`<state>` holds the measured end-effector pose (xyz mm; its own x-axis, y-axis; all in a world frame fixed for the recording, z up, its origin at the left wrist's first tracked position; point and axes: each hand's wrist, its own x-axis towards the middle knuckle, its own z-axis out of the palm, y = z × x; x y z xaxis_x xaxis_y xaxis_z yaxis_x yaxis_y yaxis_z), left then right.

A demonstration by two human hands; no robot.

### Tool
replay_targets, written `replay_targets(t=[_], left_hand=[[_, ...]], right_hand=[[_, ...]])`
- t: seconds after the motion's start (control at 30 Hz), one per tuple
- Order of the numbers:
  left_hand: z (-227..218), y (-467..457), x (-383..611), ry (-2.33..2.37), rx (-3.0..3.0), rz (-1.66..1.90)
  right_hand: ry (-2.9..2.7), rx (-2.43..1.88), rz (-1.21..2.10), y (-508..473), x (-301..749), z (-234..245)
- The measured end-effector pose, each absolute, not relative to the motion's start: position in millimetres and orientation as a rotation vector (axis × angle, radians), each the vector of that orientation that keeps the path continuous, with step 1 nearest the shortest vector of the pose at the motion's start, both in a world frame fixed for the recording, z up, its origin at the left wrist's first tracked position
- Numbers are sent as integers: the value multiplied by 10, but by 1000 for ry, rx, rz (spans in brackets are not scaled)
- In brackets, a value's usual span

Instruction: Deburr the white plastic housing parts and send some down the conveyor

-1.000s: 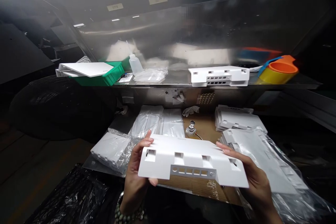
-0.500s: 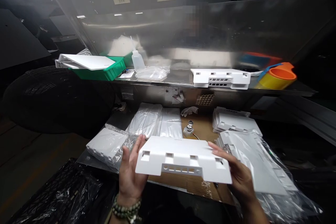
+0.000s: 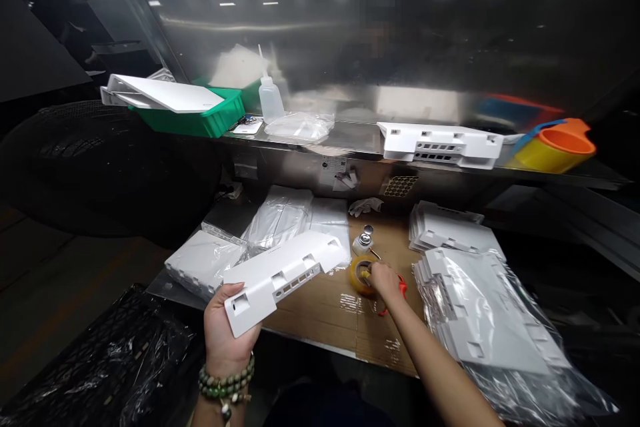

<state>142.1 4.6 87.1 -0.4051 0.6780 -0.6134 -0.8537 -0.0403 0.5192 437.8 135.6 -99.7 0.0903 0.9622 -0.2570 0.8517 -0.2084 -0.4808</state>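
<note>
In the head view my left hand (image 3: 231,333), with a beaded bracelet at the wrist, grips one end of a white plastic housing (image 3: 285,260), thumb on top. The housing is tilted, its row of port cut-outs facing me. My right hand (image 3: 384,280) is low over the cardboard on the bench, its fingers closed beside a roll of yellowish tape (image 3: 358,278). A small yellow part shows at the fingertips and a red looped part (image 3: 402,285) sticks out behind the hand. What those fingers hold is mostly hidden.
Bagged white housings (image 3: 505,320) lie at right, another bagged stack (image 3: 203,260) at left. Plastic bags (image 3: 280,213), a lidded dispenser bottle (image 3: 364,240) and a glove (image 3: 366,205) lie farther back. The metal shelf carries a green bin (image 3: 200,121), squeeze bottle (image 3: 271,101) and yellow-orange cup (image 3: 555,149).
My right hand has let go of the white housing and moved down to the bench by the tape roll. My left hand now grips the housing, which has swung left and tilted.
</note>
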Motion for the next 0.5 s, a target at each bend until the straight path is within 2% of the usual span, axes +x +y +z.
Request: replay_targets(t=[0.2,0.5], left_hand=[[853,25,1460,972,-214,1751],[886,66,1592,921,-193,1778]], right_hand=[[-1704,-1990,885,1211,4306,-1065],[-1304,-1312,1403,599,4372,-215]])
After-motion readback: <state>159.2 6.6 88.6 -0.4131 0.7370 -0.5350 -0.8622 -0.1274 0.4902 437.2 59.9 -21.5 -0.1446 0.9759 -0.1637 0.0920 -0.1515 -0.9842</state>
